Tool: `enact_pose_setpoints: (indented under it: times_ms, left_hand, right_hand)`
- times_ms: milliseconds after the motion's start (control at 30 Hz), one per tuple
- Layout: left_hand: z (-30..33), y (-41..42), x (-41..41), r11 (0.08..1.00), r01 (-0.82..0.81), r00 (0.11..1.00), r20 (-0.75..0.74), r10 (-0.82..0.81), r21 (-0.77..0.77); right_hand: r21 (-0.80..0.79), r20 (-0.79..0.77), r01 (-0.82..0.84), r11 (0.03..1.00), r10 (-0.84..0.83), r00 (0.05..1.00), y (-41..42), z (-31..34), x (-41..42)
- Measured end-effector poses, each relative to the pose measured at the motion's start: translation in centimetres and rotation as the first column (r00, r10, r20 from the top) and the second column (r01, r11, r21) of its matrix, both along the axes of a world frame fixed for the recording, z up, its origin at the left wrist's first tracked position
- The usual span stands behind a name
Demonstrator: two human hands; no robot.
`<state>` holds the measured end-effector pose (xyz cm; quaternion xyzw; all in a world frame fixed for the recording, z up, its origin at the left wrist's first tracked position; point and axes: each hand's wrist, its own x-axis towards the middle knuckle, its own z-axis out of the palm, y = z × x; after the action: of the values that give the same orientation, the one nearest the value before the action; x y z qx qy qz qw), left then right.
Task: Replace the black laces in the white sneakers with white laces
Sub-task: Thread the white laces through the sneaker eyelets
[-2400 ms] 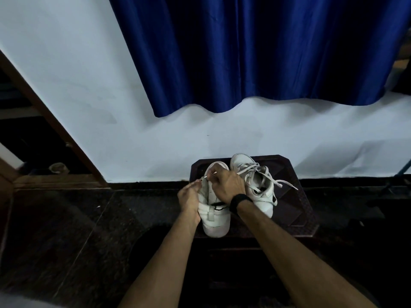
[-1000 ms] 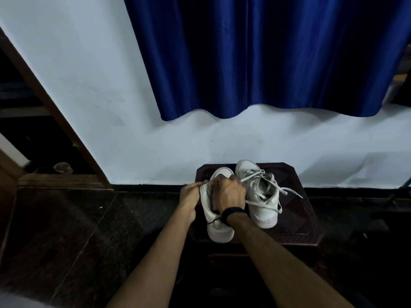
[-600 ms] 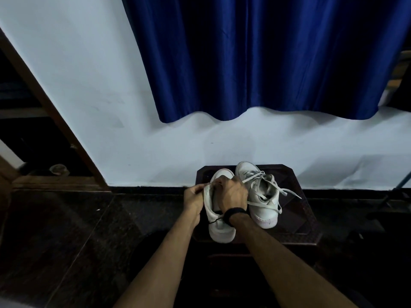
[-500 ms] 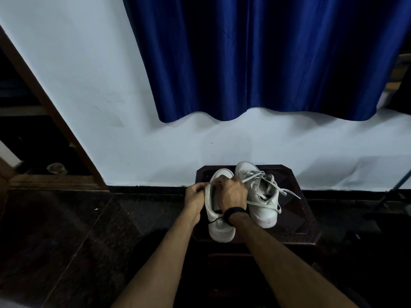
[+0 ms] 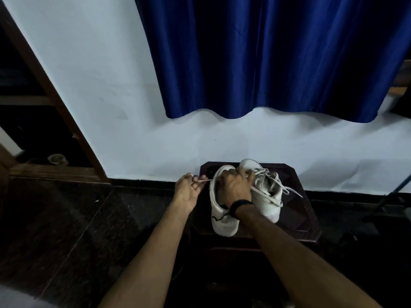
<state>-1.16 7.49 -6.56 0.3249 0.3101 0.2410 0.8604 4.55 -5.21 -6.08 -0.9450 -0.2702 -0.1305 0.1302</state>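
Threading a white lace (image 5: 205, 180) through the upper eyelets of the near sneaker (image 5: 222, 216) is, by judgement, the step in hand. The left hand (image 5: 186, 192) is held just off the sneaker's left side, its fingers (image 5: 195, 179) clamped on the free end of the lace, which runs taut from them to the collar of the shoe. The right hand (image 5: 235, 187) lies over the shoe's throat, fingers curled round the tongue and collar to steady it. Both sneakers stand on a small dark stool (image 5: 300, 218) that serves as the bench: the one being worked sits at its front left edge, toe overhanging toward the person, and the second sneaker (image 5: 266, 196) stands touching it on the right, already carrying white laces that trail loose toward the right edge. A short length of black lace (image 5: 219, 217) shows on the near sneaker's vamp beside the black wristband (image 5: 241, 204), so the old lace appears not wholly cleared away.

The next move probably calls for drawing the slack through, then feeding the lace end into the opposite eyelet while the right hand keeps the shoe from tipping off the front edge.

No brand mark, label or legible writing can be made out on either shoe or on the stool.
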Motion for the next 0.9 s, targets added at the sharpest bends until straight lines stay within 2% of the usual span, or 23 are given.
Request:
enact_pose_setpoints:
  times_ms: [67,100,133,200,267,300,333,400,433,467,500,533,567,600,633,667,700,733,767,867,900]
  left_hand:
    - [0.2,1.1,-0.8,0.984,0.053,0.989,-0.144,-0.028,0.172]
    - [-0.1,1.8,-1.3,0.936,0.120,0.963,-0.269,-0.028,0.331]
    - [-0.5,2.6,-1.9,0.839,0.211,0.921,-0.391,0.002,0.501]
    - [-0.5,3.9,-3.7,0.517,0.422,0.834,-0.542,0.100,0.745]
    - [-0.3,4.5,-5.1,0.165,0.677,0.704,-0.696,0.143,0.718]
    - [-0.2,4.6,-5.6,0.062,0.752,0.636,-0.747,0.192,0.656]
    - [-0.3,4.5,-5.8,0.044,0.794,0.579,-0.777,0.247,0.606]
    - [-0.5,3.9,-6.0,0.150,0.836,0.439,-0.807,0.395,0.528]
    - [-0.6,3.2,-6.2,0.164,0.870,0.335,-0.801,0.496,0.466]
    - [-0.8,2.7,-6.4,0.133,0.904,0.258,-0.767,0.587,0.406]
    - [-0.9,2.2,-6.3,0.066,0.921,0.254,-0.722,0.644,0.383]
    - [-0.9,1.9,-5.8,-0.024,0.893,0.359,-0.676,0.644,0.450]
    - [-0.8,1.5,-5.2,-0.091,0.818,0.507,-0.636,0.582,0.568]
    - [-0.4,0.8,-4.3,-0.079,0.714,0.649,-0.615,0.448,0.696]
    - [0.1,-0.2,-3.3,0.032,0.626,0.745,-0.610,0.270,0.779]
    - [0.7,-1.2,-2.4,0.166,0.587,0.790,-0.606,0.097,0.792]
    - [1.1,-2.2,-1.5,0.269,0.581,0.799,-0.601,-0.011,0.768]
    - [1.3,-2.9,-1.0,0.331,0.587,0.794,-0.606,-0.053,0.739]
    - [1.2,-3.2,-0.6,0.337,0.588,0.790,-0.611,-0.046,0.736]
    - [0.8,-2.7,-0.5,0.163,0.594,0.789,-0.610,0.074,0.788]
    - [0.9,-2.3,-0.9,0.131,0.574,0.803,-0.587,0.099,0.808]
  right_hand:
    - [-0.041,0.038,-0.034,0.999,0.036,0.999,-0.1,0.3,0.0]
    - [-0.053,0.042,-0.046,0.998,0.048,0.998,-0.2,0.6,-0.1]
    - [-0.072,0.031,-0.054,0.996,0.057,0.998,-0.4,1.0,-0.2]
    - [-0.119,-0.002,-0.062,0.991,0.062,0.998,-0.9,1.7,-0.5]
    - [-0.135,-0.039,-0.064,0.989,0.059,0.997,-1.2,2.0,-0.7]
    - [-0.136,-0.050,-0.062,0.989,0.055,0.997,-1.2,2.1,-0.8]
    - [-0.139,-0.054,-0.053,0.989,0.046,0.997,-1.3,2.1,-0.9]
    - [-0.136,-0.057,-0.039,0.990,0.031,0.998,-1.4,2.2,-1.2]
    - [-0.129,-0.055,-0.031,0.991,0.024,0.998,-1.5,2.2,-1.2]
    - [-0.126,-0.058,-0.022,0.992,0.015,0.998,-1.5,2.1,-1.2]
    - [-0.128,-0.052,-0.016,0.992,0.010,0.999,-1.6,2.1,-1.3]
    - [-0.131,-0.040,-0.014,0.991,0.008,0.999,-1.6,2.1,-1.2]
    - [-0.133,-0.035,-0.012,0.991,0.008,0.999,-1.6,2.0,-1.2]
    - [-0.134,-0.036,-0.013,0.991,0.008,0.999,-1.5,1.9,-1.1]
    - [-0.134,-0.034,-0.011,0.991,0.007,0.999,-1.4,1.7,-1.1]
    - [-0.126,-0.032,-0.008,0.992,0.004,0.999,-1.4,1.5,-1.0]
    - [-0.110,-0.021,-0.003,0.994,0.001,1.000,-1.4,1.3,-0.9]
    - [-0.090,-0.003,0.005,0.996,-0.005,1.000,-1.5,1.0,-0.8]
    - [-0.070,0.010,0.014,0.997,-0.013,1.000,-1.6,0.8,-0.6]
    - [-0.011,0.033,0.013,1.000,-0.012,0.999,-1.8,0.4,-0.3]
    - [-0.020,0.029,0.010,1.000,-0.010,1.000,-1.8,0.5,-0.4]
